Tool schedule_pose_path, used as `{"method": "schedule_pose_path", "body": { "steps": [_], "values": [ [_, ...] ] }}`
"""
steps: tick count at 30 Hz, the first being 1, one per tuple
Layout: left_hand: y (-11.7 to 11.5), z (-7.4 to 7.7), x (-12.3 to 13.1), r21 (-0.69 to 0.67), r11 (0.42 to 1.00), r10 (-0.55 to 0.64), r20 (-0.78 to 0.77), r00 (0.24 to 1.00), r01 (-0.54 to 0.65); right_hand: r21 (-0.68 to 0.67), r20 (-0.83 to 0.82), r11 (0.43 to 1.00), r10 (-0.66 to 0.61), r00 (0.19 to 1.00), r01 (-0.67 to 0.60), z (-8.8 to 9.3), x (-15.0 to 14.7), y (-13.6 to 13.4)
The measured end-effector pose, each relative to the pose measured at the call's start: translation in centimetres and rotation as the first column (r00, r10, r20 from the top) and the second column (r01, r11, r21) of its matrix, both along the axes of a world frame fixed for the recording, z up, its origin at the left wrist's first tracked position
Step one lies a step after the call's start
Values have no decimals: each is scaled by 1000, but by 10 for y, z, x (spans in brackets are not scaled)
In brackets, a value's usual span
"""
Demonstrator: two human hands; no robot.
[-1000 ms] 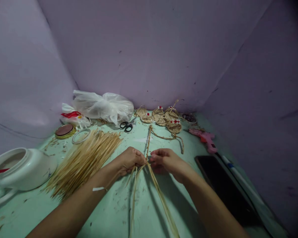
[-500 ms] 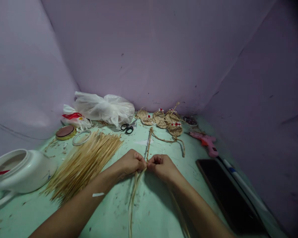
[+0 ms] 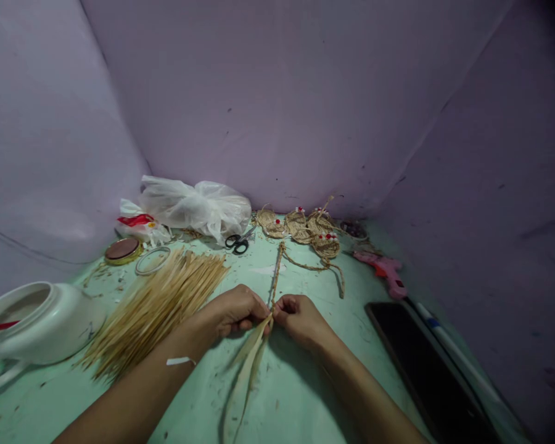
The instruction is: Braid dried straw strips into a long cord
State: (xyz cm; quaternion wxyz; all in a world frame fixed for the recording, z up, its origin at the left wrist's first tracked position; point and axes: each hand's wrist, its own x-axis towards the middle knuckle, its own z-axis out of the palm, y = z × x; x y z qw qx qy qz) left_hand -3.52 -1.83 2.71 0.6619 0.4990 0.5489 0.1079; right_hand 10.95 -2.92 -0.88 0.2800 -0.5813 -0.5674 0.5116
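A thin braided straw cord point(image 3: 276, 277) runs from the back of the table down to my two hands, which meet at its near end. My left hand point(image 3: 243, 311) is closed, pinching the cord's end where flat straw strands point(image 3: 247, 376) fan out. Those loose strands hang toward me and are partly blurred. My right hand point(image 3: 300, 317) is closed too, thumb and fingertips pinched on the cord at the same spot, just right of the left fingertips. Left of my hands lies a sheaf of dry straw point(image 3: 161, 314).
Scissors point(image 3: 239, 242), a clear plastic bag point(image 3: 198, 206) and woven straw pieces with red and white beads point(image 3: 300, 227) lie along the back. On the right are a pink glue gun point(image 3: 383, 268) and a dark phone-like slab point(image 3: 425, 370). A white pot point(image 3: 69, 324) stands left.
The loose strands have swung together to the left; one that hung under my right forearm now lies with the others. Both hands stay at the cord's end, shifted slightly.
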Motion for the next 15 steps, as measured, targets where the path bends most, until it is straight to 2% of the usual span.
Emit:
{"method": "schedule_pose_path", "body": {
  "steps": [4,8,13,15],
  "values": [
    [-2,1,3,28,994,107,19,994,-108,-94,-114,996,-17,993,6,5,-1,-2],
    [-1,-1,4,32,995,98,32,995,-99,-225,-248,974,-68,966,11,14,-1,-4],
    [-2,-2,7,22,997,81,-84,993,-79,-242,-293,970,-89,952,16,16,-1,-4],
    [-4,-4,9,-3,997,81,-63,995,-81,-247,-317,969,-90,944,9,16,0,-3]
  ]
}}
